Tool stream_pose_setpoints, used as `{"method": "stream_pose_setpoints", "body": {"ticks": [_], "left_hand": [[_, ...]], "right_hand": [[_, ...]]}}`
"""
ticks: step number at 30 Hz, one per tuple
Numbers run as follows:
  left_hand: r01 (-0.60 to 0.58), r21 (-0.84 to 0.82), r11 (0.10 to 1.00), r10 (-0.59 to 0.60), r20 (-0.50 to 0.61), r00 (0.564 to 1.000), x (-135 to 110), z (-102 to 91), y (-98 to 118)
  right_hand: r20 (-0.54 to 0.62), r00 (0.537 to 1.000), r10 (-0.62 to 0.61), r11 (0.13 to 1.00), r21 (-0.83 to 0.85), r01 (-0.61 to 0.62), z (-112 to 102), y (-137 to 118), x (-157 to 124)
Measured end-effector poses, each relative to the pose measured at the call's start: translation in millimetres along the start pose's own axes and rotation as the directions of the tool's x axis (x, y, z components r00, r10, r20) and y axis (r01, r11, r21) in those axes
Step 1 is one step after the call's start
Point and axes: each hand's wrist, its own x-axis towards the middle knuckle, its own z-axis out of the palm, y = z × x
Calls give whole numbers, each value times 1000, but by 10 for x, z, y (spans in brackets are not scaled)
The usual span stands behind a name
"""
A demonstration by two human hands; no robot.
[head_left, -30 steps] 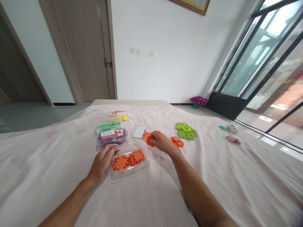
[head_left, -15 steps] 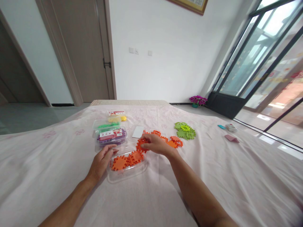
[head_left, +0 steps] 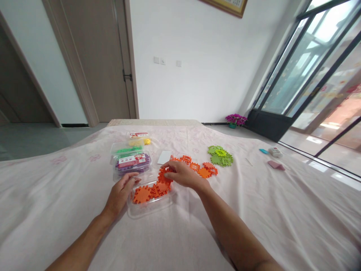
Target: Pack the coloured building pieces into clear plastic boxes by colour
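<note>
A clear plastic box (head_left: 134,211) lies in front of me on the pink cloth, with several orange toothed pieces (head_left: 143,194) in it. My left hand (head_left: 122,192) rests on the box's left rim with its fingers curled against it. My right hand (head_left: 182,174) pinches an orange toothed piece (head_left: 163,175) just above the box's far right end. More orange pieces (head_left: 203,170) lie loose on the cloth to the right of that hand.
Behind the box stand closed boxes of purple pieces (head_left: 132,163), green pieces (head_left: 126,149) and yellow pieces (head_left: 137,137). A white card (head_left: 164,157) lies beside them. Green pieces (head_left: 221,156) sit further right, and small items (head_left: 274,152) lie near the cloth's right edge.
My right hand lifted an orange piece from the loose pile and carried it leftward to the box. My left hand stayed on the box's rim.
</note>
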Motion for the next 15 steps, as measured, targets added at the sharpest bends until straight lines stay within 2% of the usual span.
{"method": "stream_pose_setpoints", "body": {"ticks": [5, 10, 15], "left_hand": [[9, -6, 1000, -9, 16, 1000, -5, -5, -17], [16, -10, 1000, -16, 28, 999, -12, -13, -32], [27, -10, 1000, -27, 26, 999, -8, -6, -24]], "right_hand": [[84, 996, -17, 988, -149, 29, 12, -31, -26], [4, 998, -68, 966, -251, 67, -6, 16, -28], [109, 988, -113, 912, -383, 147, 10, -40, -53]]}}
